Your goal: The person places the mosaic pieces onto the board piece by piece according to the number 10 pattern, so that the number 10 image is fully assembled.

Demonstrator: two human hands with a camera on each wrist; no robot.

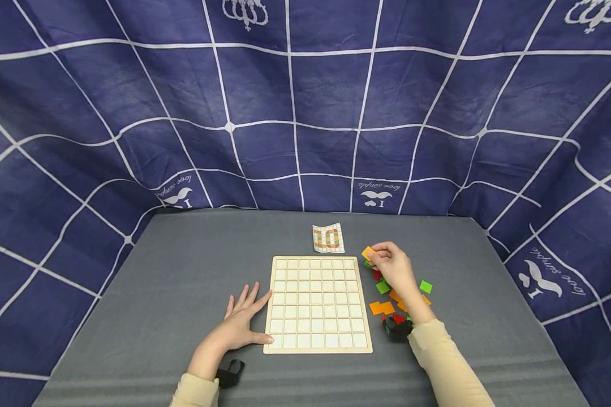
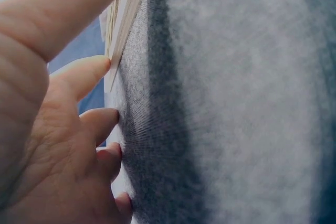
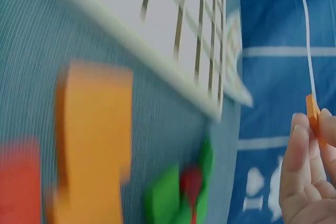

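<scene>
My right hand pinches an orange square tile between thumb and fingers, just off the upper right corner of a pale wooden grid board. In the right wrist view the same tile shows edge-on, raised at the fingertips. Spread out at the board's left side, my left hand touches its edge with the thumb at the lower left corner and the index finger higher up. The left wrist view shows the thumb and index finger against the board's side. The board's square cells hold no tiles.
Loose orange tiles, green tiles and red tiles lie scattered right of the board, partly under the right forearm. Behind the board lies a small paper card with a coloured grid pattern. A blue curtain surrounds the grey table.
</scene>
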